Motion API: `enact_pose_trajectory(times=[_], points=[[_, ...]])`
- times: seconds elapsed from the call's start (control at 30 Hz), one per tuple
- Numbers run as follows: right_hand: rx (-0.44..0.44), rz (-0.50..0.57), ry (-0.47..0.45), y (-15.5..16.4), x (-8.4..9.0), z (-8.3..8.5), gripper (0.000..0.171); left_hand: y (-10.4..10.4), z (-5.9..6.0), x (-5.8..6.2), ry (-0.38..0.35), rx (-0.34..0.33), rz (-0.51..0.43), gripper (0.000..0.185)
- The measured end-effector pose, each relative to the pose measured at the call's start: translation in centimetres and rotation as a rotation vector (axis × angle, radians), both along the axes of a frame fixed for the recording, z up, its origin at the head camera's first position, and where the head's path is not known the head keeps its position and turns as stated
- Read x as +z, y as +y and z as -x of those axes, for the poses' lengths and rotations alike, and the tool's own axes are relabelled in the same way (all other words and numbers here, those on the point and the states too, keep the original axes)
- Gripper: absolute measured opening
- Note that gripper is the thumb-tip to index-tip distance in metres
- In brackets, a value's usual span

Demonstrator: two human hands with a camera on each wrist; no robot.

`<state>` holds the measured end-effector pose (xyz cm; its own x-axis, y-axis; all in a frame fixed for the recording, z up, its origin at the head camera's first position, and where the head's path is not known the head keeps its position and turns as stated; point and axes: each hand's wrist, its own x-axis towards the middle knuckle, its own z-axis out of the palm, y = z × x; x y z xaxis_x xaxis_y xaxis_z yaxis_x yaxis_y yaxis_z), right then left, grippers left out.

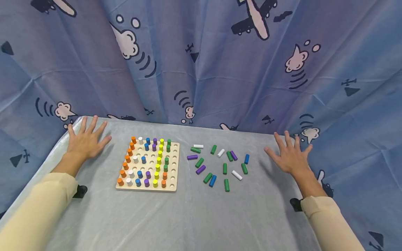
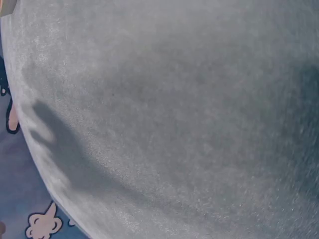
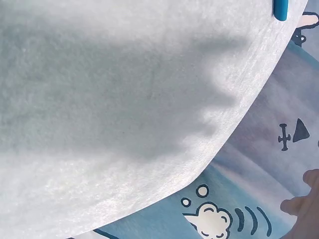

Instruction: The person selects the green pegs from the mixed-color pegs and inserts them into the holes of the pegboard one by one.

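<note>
In the head view, my left hand (image 1: 85,142) is spread wide left of a wooden pegboard (image 1: 171,173), holding nothing. The board carries columns of orange, white, blue, purple and yellow pegs, then a mixed column of green and orange; some holes are bare. My right hand (image 1: 290,157), fingers fanned out, is at the right, apart from the loose pegs. Between board and right hand lie loose green pegs (image 1: 224,168), purple pegs (image 1: 200,169), white pegs (image 1: 237,175) and blue pegs (image 1: 212,181). Fingers (image 3: 306,211) show at the right wrist view's lower corner, with a blue peg (image 3: 280,9) above.
A silvery-grey cloth (image 1: 201,219) covers the table. Behind its far edge hangs a blue curtain (image 1: 201,87) printed with planes and clouds. In the left wrist view, a hand's shadow falls on the cloth, and a board corner (image 2: 7,7) peeks in at upper left.
</note>
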<state>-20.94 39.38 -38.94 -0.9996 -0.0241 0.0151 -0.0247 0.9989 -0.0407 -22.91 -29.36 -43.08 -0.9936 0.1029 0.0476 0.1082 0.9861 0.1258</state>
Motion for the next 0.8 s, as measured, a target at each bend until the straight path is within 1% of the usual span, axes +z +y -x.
enact_pose_trajectory(times=[0.27, 0.43, 0.57, 0.7, 0.8], points=[[0.01, -0.012, 0.004, -0.4, 0.3, -0.1, 0.09, 0.2, 0.0, 0.2, 0.006, -0.025, 0.007, 0.071], [0.054, -0.025, 0.004, -1.1, 0.3, -0.2, 0.088, 0.5, -0.5, 0.5, 0.006, -0.057, 0.021, 0.07], [0.122, -0.072, 0.017, -1.8, 0.3, -0.5, 0.085, 0.8, -1.1, 0.7, 0.019, -0.119, 0.057, 0.069], [0.206, -0.106, 0.032, -2.3, 0.2, -1.1, 0.081, 1.3, -1.8, 1.0, 0.032, -0.211, 0.091, 0.07], [0.256, -0.068, 0.037, -2.8, 0.1, -1.6, 0.079, 1.8, -2.3, 1.1, 0.021, -0.281, 0.085, 0.073]])
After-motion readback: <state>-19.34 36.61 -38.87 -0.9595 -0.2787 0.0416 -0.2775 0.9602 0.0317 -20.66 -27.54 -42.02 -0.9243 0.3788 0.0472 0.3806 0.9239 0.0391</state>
